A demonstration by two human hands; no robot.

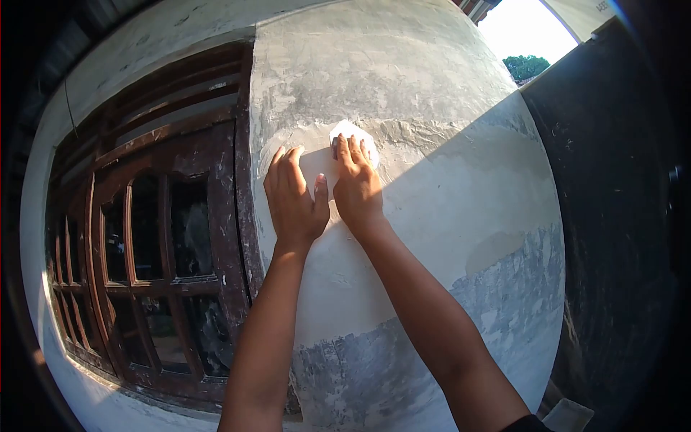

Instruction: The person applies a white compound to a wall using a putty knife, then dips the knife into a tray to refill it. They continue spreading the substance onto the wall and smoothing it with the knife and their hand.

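A plastered wall (461, 194) with rough grey and smoother pale patches fills the middle of the view. My right hand (358, 183) presses a small white piece (345, 129) flat against it, fingers lying over the piece; what it is made of cannot be made out. Just to the left, my left hand (295, 201) rests at the wall with its fingers apart and nothing in it. Both arms reach up from the bottom of the view.
A dark brown wooden window frame (243, 209) with glass panes stands left of the wall patch. On the right is a dark upright surface (612, 180). Beyond the wall's top right edge, a green tree (525, 67) shows against bright sky.
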